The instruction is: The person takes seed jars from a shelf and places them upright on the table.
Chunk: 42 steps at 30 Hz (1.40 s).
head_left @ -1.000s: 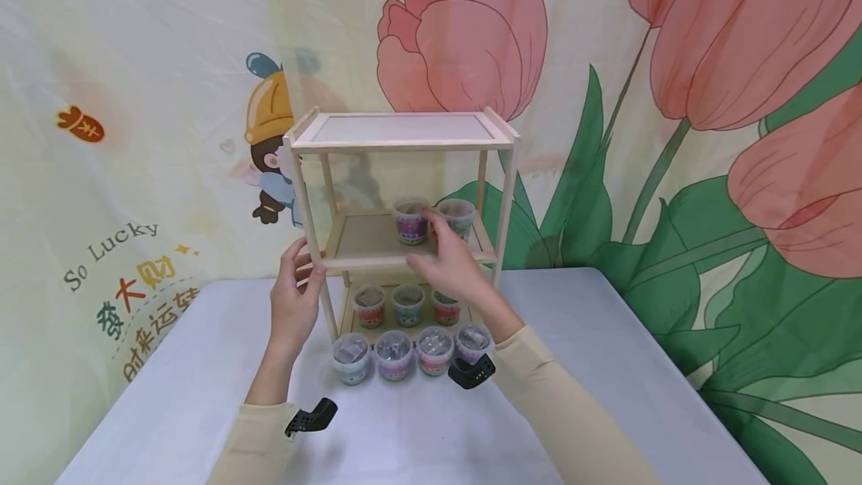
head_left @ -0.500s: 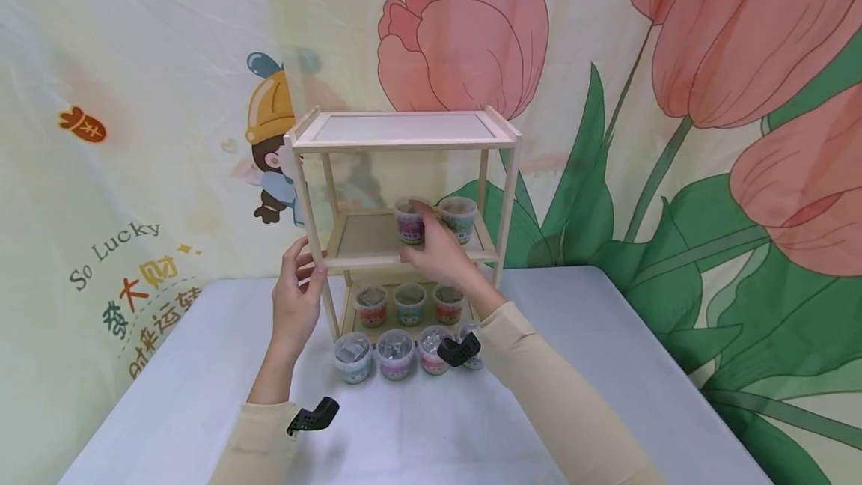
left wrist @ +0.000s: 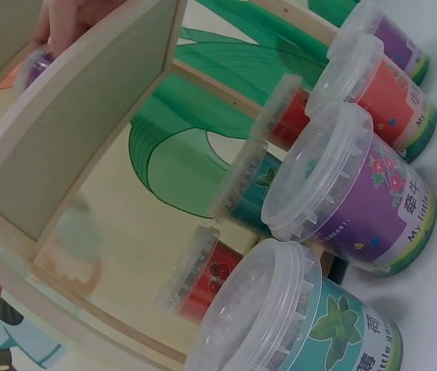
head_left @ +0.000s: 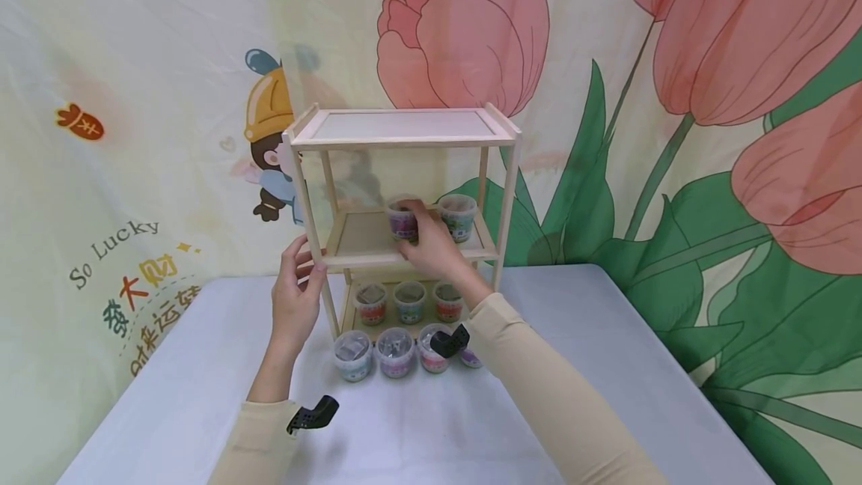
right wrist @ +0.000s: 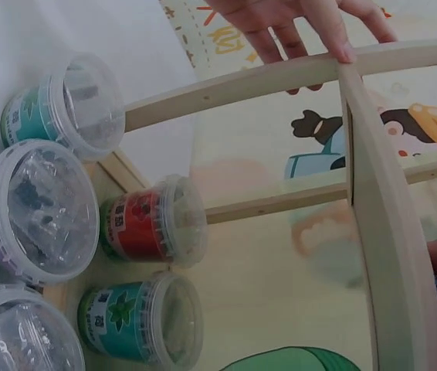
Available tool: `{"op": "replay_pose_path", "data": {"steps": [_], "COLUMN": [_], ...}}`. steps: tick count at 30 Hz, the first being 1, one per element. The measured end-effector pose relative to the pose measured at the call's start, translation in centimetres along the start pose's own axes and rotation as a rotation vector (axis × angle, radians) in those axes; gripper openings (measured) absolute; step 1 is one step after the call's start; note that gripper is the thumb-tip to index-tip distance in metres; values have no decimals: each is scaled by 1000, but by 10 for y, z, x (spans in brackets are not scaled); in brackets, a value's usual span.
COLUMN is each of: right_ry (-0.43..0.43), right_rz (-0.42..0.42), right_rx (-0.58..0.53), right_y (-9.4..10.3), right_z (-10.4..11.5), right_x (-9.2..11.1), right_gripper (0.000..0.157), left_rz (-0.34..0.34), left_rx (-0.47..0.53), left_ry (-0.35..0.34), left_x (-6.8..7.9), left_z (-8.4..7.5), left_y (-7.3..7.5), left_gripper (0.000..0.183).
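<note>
A small three-tier wooden shelf (head_left: 404, 126) stands on the table. My left hand (head_left: 295, 294) grips its left front post at middle-tier height, thumb in front and fingers beyond, as the right wrist view also shows. On the middle tier, my right hand (head_left: 434, 249) holds a purple-labelled clear plastic tub (head_left: 402, 224), with the thumb at its front and fingers over its right side. Right of that tub stands a teal-labelled tub (head_left: 458, 217). In the left wrist view the held tub (left wrist: 36, 69) is mostly hidden by the fingers and the tier board.
On the bottom tier sit a red tub (head_left: 370, 305), a teal tub (head_left: 409, 304) and another red tub (head_left: 447, 303). Several lidded tubs line up on the table before the shelf, from a teal tub (left wrist: 342, 325) to a purple tub (head_left: 471, 358). A printed curtain (head_left: 572, 36) hangs behind.
My right hand has closed round the purple tub and shifted it slightly left along the middle tier, widening the gap to the teal tub. My left hand has stayed on the post.
</note>
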State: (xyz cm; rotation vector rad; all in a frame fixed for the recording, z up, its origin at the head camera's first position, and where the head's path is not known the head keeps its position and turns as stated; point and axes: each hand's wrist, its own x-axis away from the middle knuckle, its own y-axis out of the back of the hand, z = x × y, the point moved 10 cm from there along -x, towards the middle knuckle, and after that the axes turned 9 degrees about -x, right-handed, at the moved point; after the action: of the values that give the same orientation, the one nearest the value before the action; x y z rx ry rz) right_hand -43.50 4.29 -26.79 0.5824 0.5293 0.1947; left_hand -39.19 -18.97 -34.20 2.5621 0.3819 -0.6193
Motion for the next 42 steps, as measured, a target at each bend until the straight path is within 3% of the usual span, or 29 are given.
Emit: {"op": "replay_pose_path", "data": {"steps": [4, 12, 42], "right_ry": [33, 71, 102], "right_rz": [-4, -20, -3], "right_rx": [0, -15, -49], "right_y": [-1, 1, 0], "right_z": [1, -1, 2], "right_x": [-1, -1, 1], "right_gripper": [59, 52, 52], "left_rz": [-6, -19, -38], "left_rx": [-5, 10, -6], "left_ry": [-15, -50, -14], "left_x": [-1, -1, -5], "left_z": [6, 2, 2], "left_y": [1, 2, 3], "left_gripper": [60, 59, 56]}}
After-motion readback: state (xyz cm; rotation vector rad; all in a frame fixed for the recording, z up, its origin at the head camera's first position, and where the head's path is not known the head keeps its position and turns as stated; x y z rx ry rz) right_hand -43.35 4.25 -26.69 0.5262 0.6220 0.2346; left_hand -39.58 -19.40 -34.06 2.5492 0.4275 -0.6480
